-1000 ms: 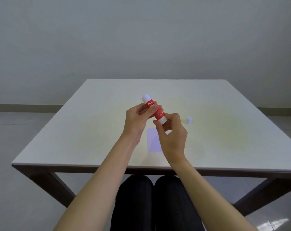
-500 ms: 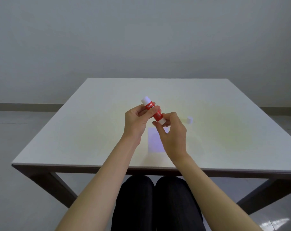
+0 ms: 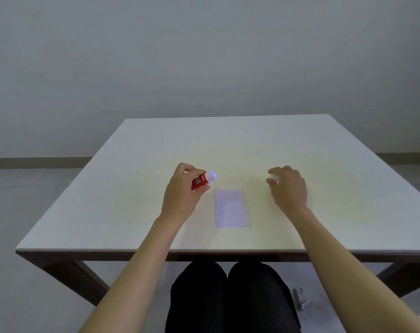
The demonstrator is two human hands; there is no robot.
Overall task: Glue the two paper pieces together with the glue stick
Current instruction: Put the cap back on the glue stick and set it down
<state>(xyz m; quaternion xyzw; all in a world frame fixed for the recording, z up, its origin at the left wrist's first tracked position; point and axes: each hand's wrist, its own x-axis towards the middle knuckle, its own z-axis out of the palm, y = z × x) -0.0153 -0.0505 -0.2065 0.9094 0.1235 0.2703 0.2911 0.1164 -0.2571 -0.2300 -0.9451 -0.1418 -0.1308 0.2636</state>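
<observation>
On the white table (image 3: pixel 136 188), a pale paper (image 3: pixel 231 207) lies flat. Left of the paper, the left hand (image 3: pixel 182 191) grips a red glue stick (image 3: pixel 203 180) labelled "GLUE STICK". Right of the paper, the right hand (image 3: pixel 288 186) curls loosely; whether it holds anything, I cannot tell.

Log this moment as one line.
left hand: holds glue stick | right hand: at cap, grip unclear | paper: flat on table

The paper (image 3: pixel 231 207) lies flat on the surface (image 3: pixel 132 188), near its front edge, between the two hands. The left hand (image 3: pixel 183 194) with the glue stick (image 3: pixel 203 180) is left of it; the right hand (image 3: pixel 288 187) is to its right, slightly farther back.
</observation>
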